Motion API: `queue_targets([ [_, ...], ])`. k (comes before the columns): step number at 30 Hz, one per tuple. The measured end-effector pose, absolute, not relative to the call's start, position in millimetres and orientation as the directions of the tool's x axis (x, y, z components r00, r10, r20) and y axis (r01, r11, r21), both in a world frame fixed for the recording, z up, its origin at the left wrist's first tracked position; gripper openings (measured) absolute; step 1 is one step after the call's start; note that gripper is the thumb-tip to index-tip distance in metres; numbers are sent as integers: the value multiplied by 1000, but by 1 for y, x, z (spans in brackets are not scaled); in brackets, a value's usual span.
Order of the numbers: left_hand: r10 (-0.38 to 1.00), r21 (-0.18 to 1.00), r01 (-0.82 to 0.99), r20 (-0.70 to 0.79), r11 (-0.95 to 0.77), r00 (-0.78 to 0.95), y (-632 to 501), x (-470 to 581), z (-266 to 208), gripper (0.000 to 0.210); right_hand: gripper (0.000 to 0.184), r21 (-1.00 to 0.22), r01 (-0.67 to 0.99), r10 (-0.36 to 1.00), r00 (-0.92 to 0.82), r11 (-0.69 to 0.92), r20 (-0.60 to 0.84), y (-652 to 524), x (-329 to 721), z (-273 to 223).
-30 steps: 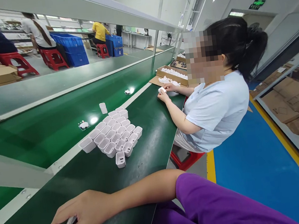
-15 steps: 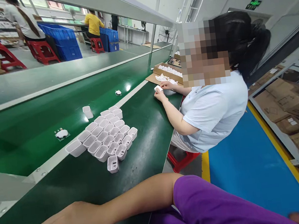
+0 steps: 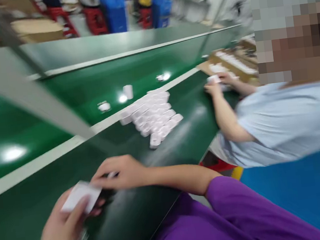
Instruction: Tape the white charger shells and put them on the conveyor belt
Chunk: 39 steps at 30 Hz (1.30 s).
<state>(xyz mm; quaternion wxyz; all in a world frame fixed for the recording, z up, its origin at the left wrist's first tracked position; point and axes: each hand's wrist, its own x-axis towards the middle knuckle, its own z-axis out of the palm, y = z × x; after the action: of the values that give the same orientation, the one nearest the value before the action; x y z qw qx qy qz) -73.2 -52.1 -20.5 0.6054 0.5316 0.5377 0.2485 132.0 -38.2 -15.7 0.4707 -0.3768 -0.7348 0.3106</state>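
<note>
My left hand (image 3: 61,227) grips a small white plastic case (image 3: 80,196), thumb across its face and fingers beneath. My right hand (image 3: 125,172) is closed, its fingertips at the case's upper right corner. Something small, whitish and dark (image 3: 112,174) shows within its curled fingers, too blurred to name. Under my left hand, a blurred clear or shiny item (image 3: 82,238) lies partly hidden. Further along the green bench, a group of open white plastic cases (image 3: 153,113) stands close together.
On the green conveyor belt (image 3: 81,86) are a single white case (image 3: 128,92) and two small white parts (image 3: 104,106) (image 3: 160,78). A slanted metal post (image 3: 50,97) rises at left. A co-worker's hands (image 3: 214,85) hold a white piece near a cardboard box (image 3: 234,63).
My view has swung left, and everything is blurred. My left hand has come into view with the white case. My right hand now meets it at the case's corner.
</note>
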Motion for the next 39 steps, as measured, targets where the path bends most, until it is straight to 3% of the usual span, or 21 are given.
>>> queue_targets([
  [3,899,914,25,-402,404,173,-63,-52,3,56,9,-850,223,876,-188,478,443,-43,137,-8],
  [6,918,934,9,-352,356,181,-55,-42,7,56,9,-839,220,866,-167,498,471,-42,139,-5],
  [11,933,959,103,-281,264,224,-63,-46,4,47,9,-775,275,821,-146,570,552,-52,134,-1],
  [19,961,872,473,-228,130,156,-68,-45,11,44,10,-610,405,711,-166,681,683,-56,131,-4],
  [26,989,862,506,-105,38,104,-71,-41,14,37,13,-567,451,692,-179,690,700,-59,130,-4],
  [33,993,851,525,-61,-2,104,-72,-41,11,38,15,-654,428,767,-174,624,618,-65,128,-9],
  [39,993,840,537,10,-72,118,-75,-40,7,34,12,-539,469,666,-156,700,730,-63,125,-9],
])
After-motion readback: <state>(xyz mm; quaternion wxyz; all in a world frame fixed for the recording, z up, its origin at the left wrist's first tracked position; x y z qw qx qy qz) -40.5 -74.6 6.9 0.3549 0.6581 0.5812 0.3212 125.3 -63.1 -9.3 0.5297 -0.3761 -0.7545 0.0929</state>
